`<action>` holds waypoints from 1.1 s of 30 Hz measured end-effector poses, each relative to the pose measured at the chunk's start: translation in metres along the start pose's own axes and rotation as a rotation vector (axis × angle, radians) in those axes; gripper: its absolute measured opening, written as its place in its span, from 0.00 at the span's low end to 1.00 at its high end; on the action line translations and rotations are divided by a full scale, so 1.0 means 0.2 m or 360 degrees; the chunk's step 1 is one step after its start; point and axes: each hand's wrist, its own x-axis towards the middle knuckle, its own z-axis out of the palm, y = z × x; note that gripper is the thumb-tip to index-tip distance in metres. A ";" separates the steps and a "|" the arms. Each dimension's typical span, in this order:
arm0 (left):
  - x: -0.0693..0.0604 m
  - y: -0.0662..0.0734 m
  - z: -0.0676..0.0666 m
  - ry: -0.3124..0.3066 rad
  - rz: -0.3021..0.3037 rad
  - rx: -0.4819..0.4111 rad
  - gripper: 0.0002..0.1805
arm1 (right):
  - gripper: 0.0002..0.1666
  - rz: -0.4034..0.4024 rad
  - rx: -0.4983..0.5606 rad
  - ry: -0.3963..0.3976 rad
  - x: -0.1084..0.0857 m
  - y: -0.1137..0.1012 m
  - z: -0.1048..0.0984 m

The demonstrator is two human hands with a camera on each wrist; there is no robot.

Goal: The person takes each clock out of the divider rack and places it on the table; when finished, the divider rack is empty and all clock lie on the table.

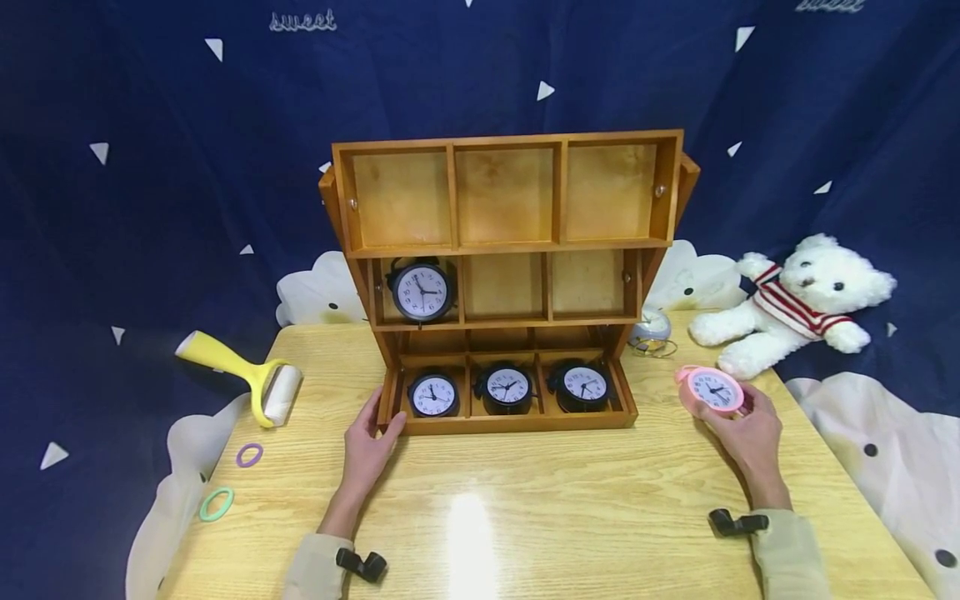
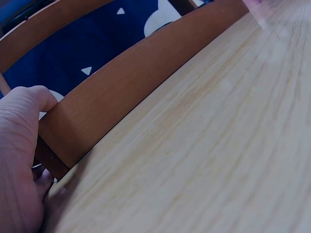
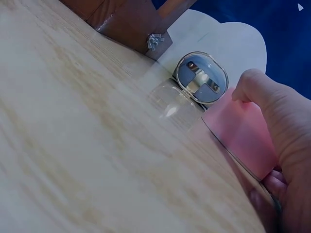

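Observation:
A wooden tiered shelf (image 1: 507, 248) stands at the table's middle. One black clock (image 1: 422, 292) is in the middle tier's left compartment; three black clocks sit in the bottom tier's compartments, the left one (image 1: 433, 395) nearest my left hand. My left hand (image 1: 366, 450) grips the shelf's lower left corner, thumb on the front edge; the left wrist view shows the thumb over the wooden board (image 2: 121, 82). My right hand (image 1: 750, 433) holds a pink clock (image 1: 714, 390) by its lower right side, right of the shelf. In the right wrist view the pink clock (image 3: 243, 131) is near the table surface.
A silvery-blue clock (image 1: 651, 327) stands behind the shelf's right side. A white teddy bear (image 1: 798, 304) sits at the back right. At the left lie a yellow-handled roller (image 1: 255, 375), a purple ring (image 1: 249, 455) and a green ring (image 1: 217, 504).

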 end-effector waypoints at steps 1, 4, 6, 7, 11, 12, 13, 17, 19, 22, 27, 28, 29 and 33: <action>0.00 0.02 0.00 -0.0004 0.0010 0.0006 0.38 | 0.49 0.0014 0.0003 -0.0007 0.00 0.00 0.00; -0.01 0.03 0.00 -0.0010 0.0022 0.0015 0.38 | 0.50 0.0013 0.0001 -0.0005 0.00 0.00 0.00; -0.01 0.04 0.00 -0.0014 0.0026 0.0010 0.38 | 0.49 -0.0008 0.0026 0.0009 0.00 0.00 0.00; -0.01 0.03 0.01 -0.0016 0.0026 0.0008 0.38 | 0.49 -0.0017 0.0048 0.0019 0.00 0.00 0.00; -0.01 0.04 0.00 -0.0013 0.0004 -0.0022 0.38 | 0.46 -0.0080 0.0089 0.0108 0.00 0.00 0.01; 0.00 0.01 0.00 -0.0007 0.0011 -0.0012 0.38 | 0.45 -0.0094 0.0103 0.0145 0.00 -0.01 0.02; 0.01 -0.01 0.00 0.0000 0.0016 0.0001 0.38 | 0.44 -0.0115 0.0116 0.0191 -0.01 -0.01 0.02; 0.04 -0.13 0.00 0.0021 0.0041 0.0046 0.39 | 0.40 -0.0222 0.0216 0.0361 -0.02 -0.02 0.01; 0.04 -0.15 0.00 0.0027 0.0045 0.0045 0.39 | 0.38 -0.0267 0.0258 0.0408 -0.02 -0.02 0.01; 0.04 -0.15 0.00 0.0022 0.0038 0.0021 0.39 | 0.37 -0.0350 0.0302 0.0450 -0.02 -0.03 0.02; 0.05 -0.15 0.01 0.0022 0.0025 0.0015 0.39 | 0.36 -0.0582 0.0381 0.0447 -0.04 -0.09 0.04; 0.05 -0.16 0.00 0.0022 0.0029 0.0019 0.39 | 0.36 -0.0611 0.0395 0.0420 -0.04 -0.12 0.04; 0.05 -0.16 0.00 0.0025 0.0032 0.0024 0.39 | 0.36 -0.0638 0.0409 0.0391 -0.05 -0.14 0.05; 0.04 -0.16 0.00 0.0022 0.0055 0.0049 0.38 | 0.36 -0.0656 0.0437 0.0214 -0.09 -0.22 0.11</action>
